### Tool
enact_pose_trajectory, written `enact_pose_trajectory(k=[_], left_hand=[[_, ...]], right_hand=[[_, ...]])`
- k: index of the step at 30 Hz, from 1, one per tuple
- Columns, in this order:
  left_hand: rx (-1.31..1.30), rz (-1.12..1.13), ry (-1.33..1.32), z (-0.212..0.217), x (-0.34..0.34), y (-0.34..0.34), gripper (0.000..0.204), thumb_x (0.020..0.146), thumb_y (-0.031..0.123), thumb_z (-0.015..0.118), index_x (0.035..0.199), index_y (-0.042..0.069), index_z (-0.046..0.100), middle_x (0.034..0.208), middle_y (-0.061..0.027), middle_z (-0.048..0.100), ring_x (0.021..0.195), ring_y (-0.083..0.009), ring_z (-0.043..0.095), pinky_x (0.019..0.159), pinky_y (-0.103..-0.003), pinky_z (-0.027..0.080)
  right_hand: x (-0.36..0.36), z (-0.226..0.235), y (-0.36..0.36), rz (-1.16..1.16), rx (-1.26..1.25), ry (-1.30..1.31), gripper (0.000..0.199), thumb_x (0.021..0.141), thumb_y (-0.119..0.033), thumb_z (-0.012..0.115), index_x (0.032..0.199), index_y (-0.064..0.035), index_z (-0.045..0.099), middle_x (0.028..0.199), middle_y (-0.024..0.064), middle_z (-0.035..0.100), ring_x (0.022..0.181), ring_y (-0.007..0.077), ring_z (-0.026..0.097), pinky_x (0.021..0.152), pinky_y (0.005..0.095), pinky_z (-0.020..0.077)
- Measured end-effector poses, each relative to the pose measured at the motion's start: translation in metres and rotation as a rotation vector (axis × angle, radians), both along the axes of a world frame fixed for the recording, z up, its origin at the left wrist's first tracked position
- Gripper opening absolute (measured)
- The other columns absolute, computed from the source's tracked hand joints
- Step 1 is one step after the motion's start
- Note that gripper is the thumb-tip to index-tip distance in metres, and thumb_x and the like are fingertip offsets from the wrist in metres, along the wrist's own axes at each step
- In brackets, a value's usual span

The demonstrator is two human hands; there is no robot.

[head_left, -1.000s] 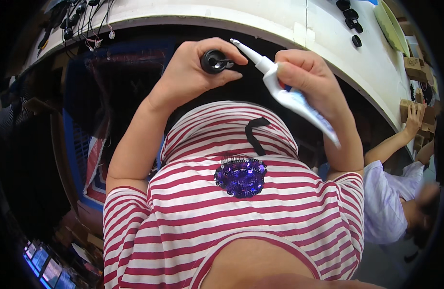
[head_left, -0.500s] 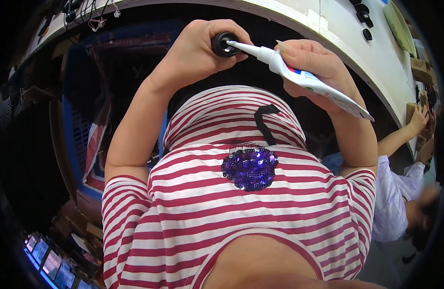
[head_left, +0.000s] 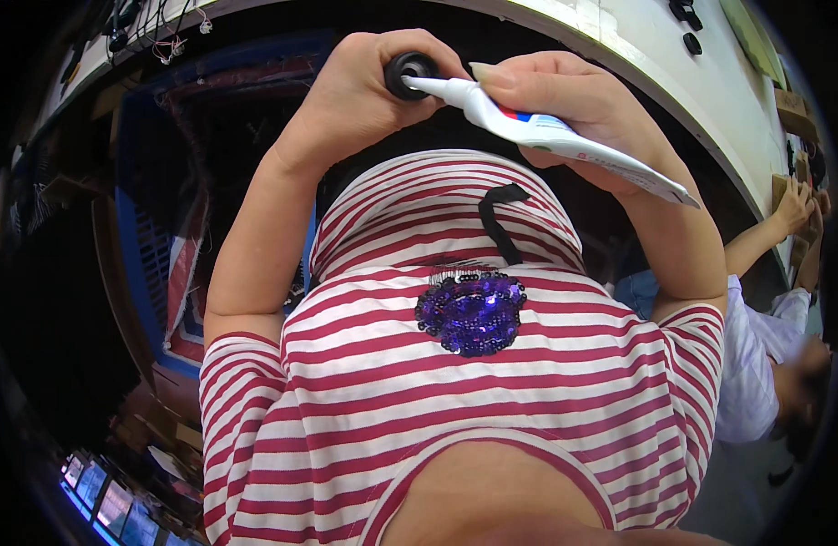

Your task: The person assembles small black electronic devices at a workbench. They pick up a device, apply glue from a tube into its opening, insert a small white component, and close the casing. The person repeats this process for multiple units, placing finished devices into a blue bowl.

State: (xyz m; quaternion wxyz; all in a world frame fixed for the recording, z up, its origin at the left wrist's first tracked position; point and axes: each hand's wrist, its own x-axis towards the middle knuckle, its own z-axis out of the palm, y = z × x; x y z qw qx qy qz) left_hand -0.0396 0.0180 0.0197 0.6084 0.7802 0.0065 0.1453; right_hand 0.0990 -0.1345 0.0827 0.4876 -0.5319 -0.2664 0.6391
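Nozzle (head_left: 444,88) at cylinder (head_left: 394,73) opening, top centre; tube (head_left: 565,143) in right hand (head_left: 596,96), cylinder in left hand (head_left: 369,91). Probably dispensing, so squeeze gently next.

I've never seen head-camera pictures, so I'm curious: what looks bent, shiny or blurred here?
In the head view, the white bench bows into a curve and the corners go black; the sequin patch glints purple; the co-worker's head is blurred, while the white tube looks fairly sharp.
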Motion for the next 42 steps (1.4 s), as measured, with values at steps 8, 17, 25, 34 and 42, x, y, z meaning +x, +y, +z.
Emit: enact_pose_trajectory(k=[8,17,25,34,42], left_hand=[[-0.028,0.025,-0.007,-0.001,0.009,-0.003,0.021,0.070,-0.007,0.066,0.089,0.003,0.066,0.079,-0.0043,0.066,0.073,-0.0106,0.062,0.067,-0.022,0.049],[-0.218,0.016,0.028,0.014,0.030,-0.014,0.020,0.073,0.000,0.071,0.092,0.003,0.067,0.083,-0.0029,0.066,0.076,-0.0092,0.061,0.070,-0.020,0.050],[-0.240,-0.043,0.055,0.018,0.046,-0.015,0.026,0.072,-0.002,0.071,0.097,0.002,0.065,0.090,-0.0025,0.062,0.080,-0.0079,0.057,0.072,-0.020,0.047],[0.008,-0.034,-0.062,0.011,0.053,-0.020,0.023,0.071,-0.004,0.067,0.092,0.001,0.062,0.094,-0.0057,0.063,0.084,-0.0137,0.059,0.076,-0.024,0.046],[0.184,0.027,-0.050,0.007,0.049,-0.018,0.029,0.066,-0.009,0.066,0.094,0.000,0.060,0.097,-0.0060,0.063,0.085,-0.0142,0.059,0.077,-0.024,0.045]], right_hand=[[0.004,0.001,-0.001,-0.046,-0.072,0.037,0.027,0.091,-0.025,0.056,0.086,0.0007,0.061,0.053,-0.0039,0.047,0.039,-0.0010,0.032,0.035,0.0151,0.0200],[0.029,0.002,-0.018,-0.031,0.008,0.127,0.028,0.089,-0.026,0.056,0.084,0.0011,0.061,0.055,-0.0035,0.046,0.041,0.0014,0.034,0.037,0.0167,0.0204],[0.051,0.010,-0.027,-0.052,0.147,-0.047,0.028,0.089,-0.027,0.056,0.087,0.0006,0.060,0.058,-0.0016,0.051,0.044,0.0016,0.040,0.038,0.0168,0.0268],[0.047,0.010,-0.029,-0.085,-0.011,-0.011,0.030,0.085,-0.028,0.062,0.090,0.0003,0.067,0.057,-0.0025,0.052,0.042,0.0011,0.037,0.036,0.0158,0.0203],[0.042,0.005,-0.023,-0.093,-0.133,0.008,0.027,0.088,-0.027,0.059,0.090,-0.0003,0.063,0.057,-0.0044,0.050,0.041,-0.0016,0.035,0.035,0.0139,0.0194]])
